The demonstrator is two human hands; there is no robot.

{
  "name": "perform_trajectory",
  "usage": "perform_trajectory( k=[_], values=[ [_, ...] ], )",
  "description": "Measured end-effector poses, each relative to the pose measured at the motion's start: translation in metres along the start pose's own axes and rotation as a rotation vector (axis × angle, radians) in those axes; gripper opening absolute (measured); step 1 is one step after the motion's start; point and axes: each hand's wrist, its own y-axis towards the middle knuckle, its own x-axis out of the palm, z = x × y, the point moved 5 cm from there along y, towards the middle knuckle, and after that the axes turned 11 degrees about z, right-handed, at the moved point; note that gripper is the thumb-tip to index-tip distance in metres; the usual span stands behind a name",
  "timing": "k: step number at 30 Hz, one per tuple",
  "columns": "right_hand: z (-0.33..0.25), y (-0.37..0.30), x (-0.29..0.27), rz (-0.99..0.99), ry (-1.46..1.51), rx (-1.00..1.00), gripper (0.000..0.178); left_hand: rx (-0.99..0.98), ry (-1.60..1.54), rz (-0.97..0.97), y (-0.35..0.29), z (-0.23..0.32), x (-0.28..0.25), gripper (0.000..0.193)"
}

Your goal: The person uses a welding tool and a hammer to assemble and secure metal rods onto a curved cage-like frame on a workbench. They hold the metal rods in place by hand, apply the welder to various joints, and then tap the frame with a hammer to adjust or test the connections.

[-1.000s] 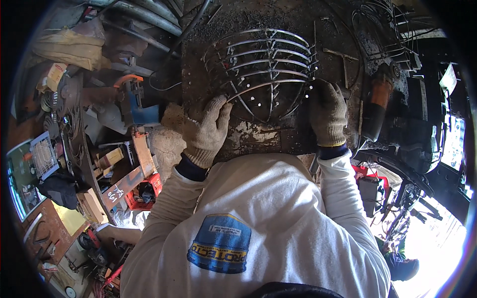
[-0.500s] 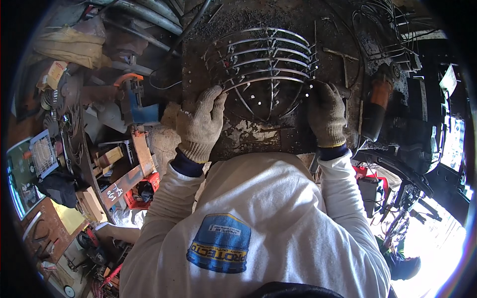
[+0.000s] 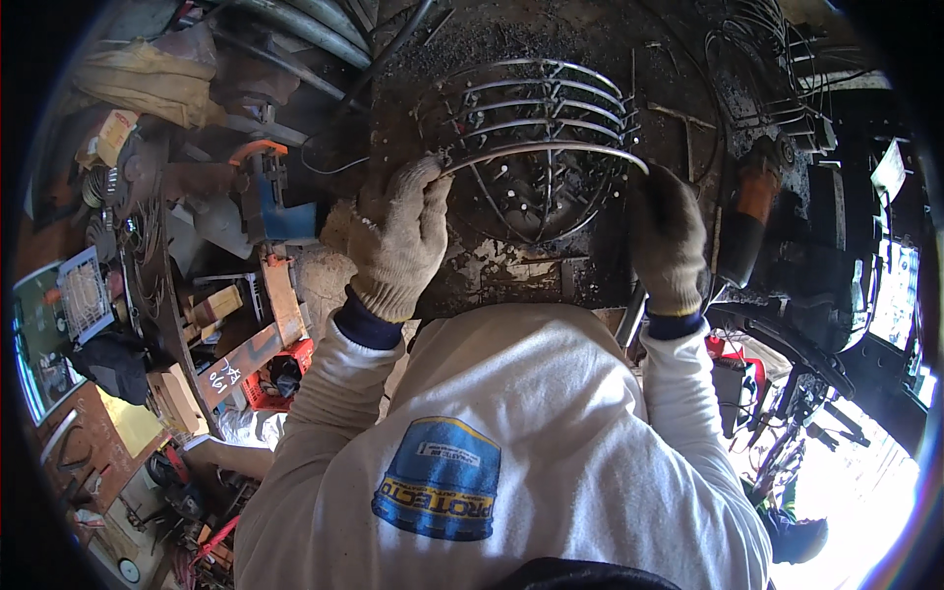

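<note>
A curved metal rod spans between my two hands, bowed away from me. My left hand, in a knitted work glove, pinches its left end. My right hand, gloved too and in shadow, closes on the right end, its fingertips partly hidden. Just beyond and under the rod lies a cage-like metal frame with several similar curved bars across a central spine. Its near part tapers to a point toward me. Small pale pegs stand around the frame on the dark metal worktable.
An angle grinder with an orange body lies right of my right hand. A blue and orange tool stands at the left. Metal pipes lie at the far left, and thin rods at the far right. A red crate sits lower left.
The nearest curved rod now reaches into both hands and appears lifted apart from the frame. My right hand has moved right onto its end; the whole view has shifted slightly.
</note>
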Motion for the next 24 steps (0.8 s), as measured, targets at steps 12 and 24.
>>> perform_trajectory(
  k=[12, 24],
  values=[
    [0.009, -0.042, -0.047, -0.167, -0.580, 0.174, 0.074, -0.047, -0.264, -0.352, -0.056, 0.009, -0.042, 0.024],
    [0.024, -0.044, -0.051, -0.295, -0.308, 0.567, 0.040, -0.021, -0.105, -0.676, -0.064, 0.005, -0.035, 0.022]
  ],
)
